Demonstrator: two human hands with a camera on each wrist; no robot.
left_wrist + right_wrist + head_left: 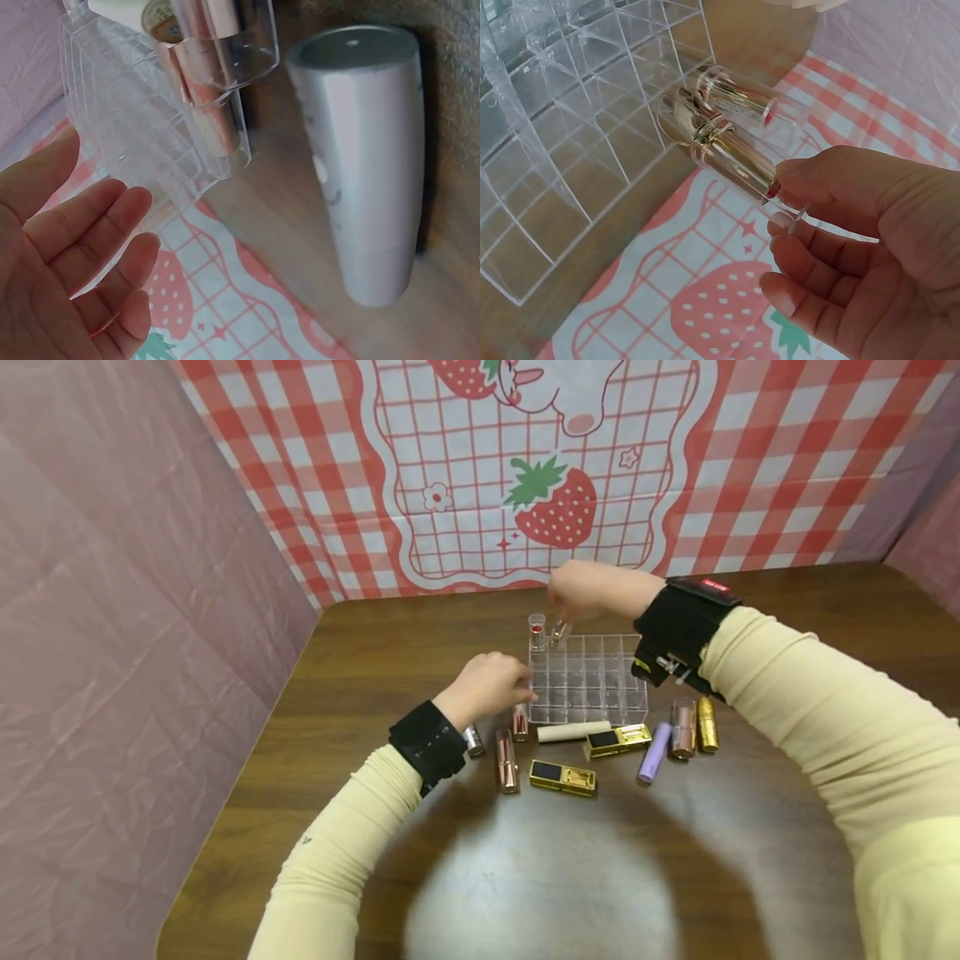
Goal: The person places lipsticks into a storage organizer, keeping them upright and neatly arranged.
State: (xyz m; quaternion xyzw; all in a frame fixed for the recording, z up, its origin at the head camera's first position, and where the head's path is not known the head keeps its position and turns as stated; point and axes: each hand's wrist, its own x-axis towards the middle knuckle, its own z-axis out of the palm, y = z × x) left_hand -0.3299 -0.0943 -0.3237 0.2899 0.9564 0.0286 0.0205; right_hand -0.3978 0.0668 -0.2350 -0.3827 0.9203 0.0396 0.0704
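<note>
My right hand pinches the clear-capped end of a gold lipstick between thumb and fingers. The lipstick tilts over the back-left part of a clear compartment organizer, its lower end right at the dividers. Beside it, a similar lipstick with a clear cap stands in the back-left corner slot. My left hand hovers by the organizer's left side, fingers loosely bent around nothing. Close to this hand lie a silvery tube and a rose-gold lipstick.
In front of the organizer lie another rose-gold lipstick, a gold-and-black lipstick, a second gold-and-black one and a cream tube. Rightward are a purple tube, a pinkish tube and a gold textured tube. A strawberry-print cloth hangs behind.
</note>
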